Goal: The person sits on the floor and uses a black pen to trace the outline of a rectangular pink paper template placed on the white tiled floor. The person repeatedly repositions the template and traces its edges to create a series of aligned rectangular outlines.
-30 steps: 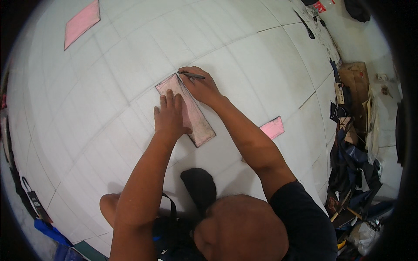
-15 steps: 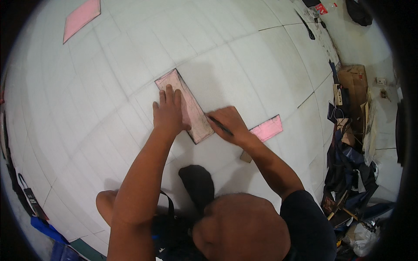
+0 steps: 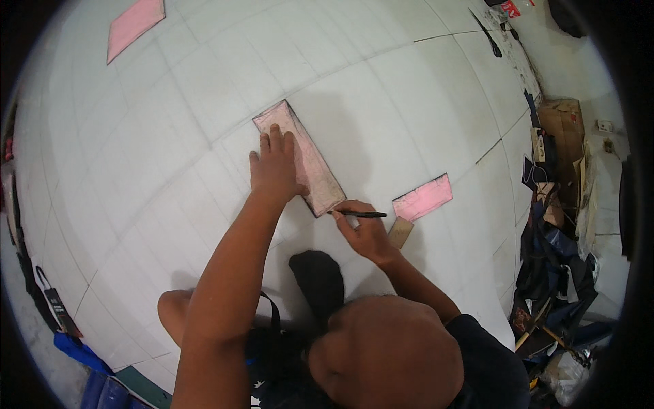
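Observation:
My left hand point(image 3: 277, 167) lies flat with fingers spread on a long pink rectangular piece point(image 3: 315, 165) with dark-edged sides, pressing it against the white surface point(image 3: 225, 225). Between the fingers of my right hand point(image 3: 364, 230) is a slim black pen point(image 3: 364, 215). Its tip rests at the lower right corner of the pink piece. Just right of that hand lie a shorter pink rectangle point(image 3: 424, 198) and a small brown block point(image 3: 400, 232), partly hidden by my wrist.
Another pink piece point(image 3: 136, 28) lies at the far left. Faint grey lines cross the white surface. Along the right stand a cardboard box point(image 3: 564, 129) and a heap of dark cloth point(image 3: 555, 266). My dark-covered foot point(image 3: 317, 276) rests near the front.
My right hand has moved from the long right side of the pink piece down to its lower corner, and the pen now lies nearly level. My left hand still presses the piece.

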Demonstrator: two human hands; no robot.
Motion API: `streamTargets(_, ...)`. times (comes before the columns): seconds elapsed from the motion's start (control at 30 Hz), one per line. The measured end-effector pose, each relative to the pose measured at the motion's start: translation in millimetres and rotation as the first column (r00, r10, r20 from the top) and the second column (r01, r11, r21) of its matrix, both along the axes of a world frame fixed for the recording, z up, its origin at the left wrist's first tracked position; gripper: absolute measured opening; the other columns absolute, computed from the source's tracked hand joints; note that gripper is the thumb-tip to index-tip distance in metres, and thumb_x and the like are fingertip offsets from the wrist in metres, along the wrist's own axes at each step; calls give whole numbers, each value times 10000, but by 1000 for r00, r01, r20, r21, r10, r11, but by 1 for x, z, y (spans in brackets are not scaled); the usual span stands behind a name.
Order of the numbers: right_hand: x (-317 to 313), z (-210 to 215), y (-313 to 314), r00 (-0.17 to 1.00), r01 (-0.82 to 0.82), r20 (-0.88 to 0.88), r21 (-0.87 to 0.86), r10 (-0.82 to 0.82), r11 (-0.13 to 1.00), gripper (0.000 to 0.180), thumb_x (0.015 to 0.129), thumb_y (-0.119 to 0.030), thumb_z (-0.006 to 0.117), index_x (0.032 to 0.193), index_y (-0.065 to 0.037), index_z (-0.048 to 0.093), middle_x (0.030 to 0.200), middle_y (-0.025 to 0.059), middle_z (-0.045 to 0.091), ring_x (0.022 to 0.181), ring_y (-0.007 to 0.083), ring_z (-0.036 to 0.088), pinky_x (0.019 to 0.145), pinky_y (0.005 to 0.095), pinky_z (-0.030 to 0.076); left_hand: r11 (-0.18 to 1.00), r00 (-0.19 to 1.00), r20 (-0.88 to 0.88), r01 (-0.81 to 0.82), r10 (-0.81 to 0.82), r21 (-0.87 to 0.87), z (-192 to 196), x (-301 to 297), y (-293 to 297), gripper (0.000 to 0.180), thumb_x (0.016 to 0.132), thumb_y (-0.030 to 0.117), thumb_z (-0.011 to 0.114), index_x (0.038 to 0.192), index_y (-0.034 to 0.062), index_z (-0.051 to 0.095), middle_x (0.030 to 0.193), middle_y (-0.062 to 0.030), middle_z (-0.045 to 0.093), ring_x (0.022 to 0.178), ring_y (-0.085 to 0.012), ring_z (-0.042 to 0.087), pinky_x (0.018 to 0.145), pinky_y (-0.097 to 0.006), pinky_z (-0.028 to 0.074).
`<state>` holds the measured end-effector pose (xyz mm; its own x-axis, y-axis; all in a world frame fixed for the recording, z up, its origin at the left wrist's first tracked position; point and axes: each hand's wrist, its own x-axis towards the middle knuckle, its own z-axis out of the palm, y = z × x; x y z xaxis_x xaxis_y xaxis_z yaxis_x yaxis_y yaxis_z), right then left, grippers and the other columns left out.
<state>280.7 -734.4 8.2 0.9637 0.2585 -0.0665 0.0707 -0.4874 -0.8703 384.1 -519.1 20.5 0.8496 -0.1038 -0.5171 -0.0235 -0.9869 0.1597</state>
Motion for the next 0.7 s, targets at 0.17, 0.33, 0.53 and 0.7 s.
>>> streamTargets(0.17,-13,-15,6,996,-54,68,-86,60,995,150,936,-123,720,986,18,704,943,172,731,857,336,692,770,424,528,1000,1000,-22,-6,6,0,3,1,0,1257,639,425,964,1606,78,239,1703,-221,180,1562,-419,247,1194,-552,376)
streamTargets(0.33,-15,-16,7,993,-58,91,-147,72,987,169,946,-162,710,994,0,716,942,156,738,895,359,680,822,443,497,1000,1000,6,-2,2,-9,1,0,-1,1259,639,438,964,1605,76,241,1701,-224,186,1560,-422,250,1196,-557,373)
streamTargets(0.53,-10,-15,3,996,32,85,-153,-20,988,156,975,-164,690,994,-11,712,979,152,737,889,369,676,846,467,492,1000,1000,-5,6,-6,14,0,0,0,1253,650,457,958,1602,79,236,1703,-218,178,1558,-419,257,1185,-559,388)
streamTargets(0.7,7,-14,-22,984,146,126,-200,-122,969,118,972,-104,695,958,13,682,919,177,714,827,377,681,728,450,528,1000,1000,-4,17,-17,25,1,-1,0,1249,654,459,956,1602,79,237,1705,-212,176,1560,-414,255,1186,-555,388)
